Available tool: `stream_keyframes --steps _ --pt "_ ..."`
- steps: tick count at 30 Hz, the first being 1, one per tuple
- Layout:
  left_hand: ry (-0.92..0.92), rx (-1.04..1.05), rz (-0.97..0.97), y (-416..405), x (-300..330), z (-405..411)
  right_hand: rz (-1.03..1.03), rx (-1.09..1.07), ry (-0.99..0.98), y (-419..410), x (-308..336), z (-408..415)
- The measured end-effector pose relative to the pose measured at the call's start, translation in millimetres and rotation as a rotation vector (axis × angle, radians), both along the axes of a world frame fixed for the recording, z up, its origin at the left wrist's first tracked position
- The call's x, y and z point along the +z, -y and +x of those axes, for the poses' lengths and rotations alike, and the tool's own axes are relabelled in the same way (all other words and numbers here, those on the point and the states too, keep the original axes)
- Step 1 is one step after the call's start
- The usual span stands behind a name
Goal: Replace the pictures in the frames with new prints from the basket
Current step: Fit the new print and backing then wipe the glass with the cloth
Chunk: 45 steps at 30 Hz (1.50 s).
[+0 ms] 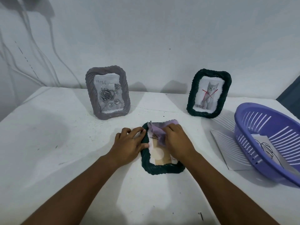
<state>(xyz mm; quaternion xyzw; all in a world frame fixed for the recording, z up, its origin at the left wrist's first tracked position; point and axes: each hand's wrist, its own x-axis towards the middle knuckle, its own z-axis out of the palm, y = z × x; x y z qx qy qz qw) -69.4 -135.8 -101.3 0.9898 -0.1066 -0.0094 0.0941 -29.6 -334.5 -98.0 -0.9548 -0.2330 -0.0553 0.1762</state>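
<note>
Two hands: my left hand (129, 143) pinches the left rim of the flat dark green frame (162, 168); my right hand (176, 140) presses a lilac cloth (155, 129) onto its face.
Frame: lies on the surface (65, 143), just before me.
Risk: I judge the cloth could drag the frame if my left grip slackens.
Basket (253, 127): right, a print (266, 145) inside.
Beyond: grey rose frame (108, 92), green cat frame (209, 93), both upright.
</note>
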Motion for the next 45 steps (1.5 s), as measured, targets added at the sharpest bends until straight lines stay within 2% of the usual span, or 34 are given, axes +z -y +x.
stream_keyframes --steps 2,5,8,10,12,14,17,19,21,23,25,29,38,45 --pt "-0.003 -0.008 -0.013 0 2 -1 0.055 -0.025 0.011 -5 -7 -8" --pt "0.004 -0.019 -0.048 -2 1 -1 0.249 0.028 -0.039 -3 7 -42" --pt "-0.053 -0.005 -0.071 -3 3 4 0.466 -0.072 -0.249 8 29 -54" --pt "-0.083 -0.004 -0.161 -3 9 8 0.782 -0.206 -0.428 17 46 -47" --pt "-0.042 0.017 -0.418 3 20 7 1.163 -0.222 -0.621 24 62 -38" --pt "-0.049 0.122 -0.766 15 40 1 1.415 -0.215 -0.738 27 73 -32" --pt "-0.326 0.158 -1.313 32 68 -3 1.61 -0.181 -0.896 24 81 -33" --pt "-0.431 0.134 -1.483 38 77 -3 1.652 -0.151 -0.966 20 81 -34" --pt "-0.403 0.172 -1.524 38 81 -3 1.65 -0.133 -0.959 16 78 -34" --pt "-0.326 0.217 -1.515 35 79 0 1.584 -0.158 -0.819 15 70 -31" --pt "-0.253 0.249 -1.465 27 76 2 1.449 -0.192 -0.682 16 67 -32" --pt "-0.155 0.274 -1.339 8 78 -4 1.197 -0.103 -0.653 7 64 -33" --pt "0.063 0.505 -0.973 -76 69 -36 0.854 0.05 -0.737 -83 45 -38" --pt "0.084 0.574 -0.542 -103 39 -52 0.391 0.106 -0.505 -125 25 -42"
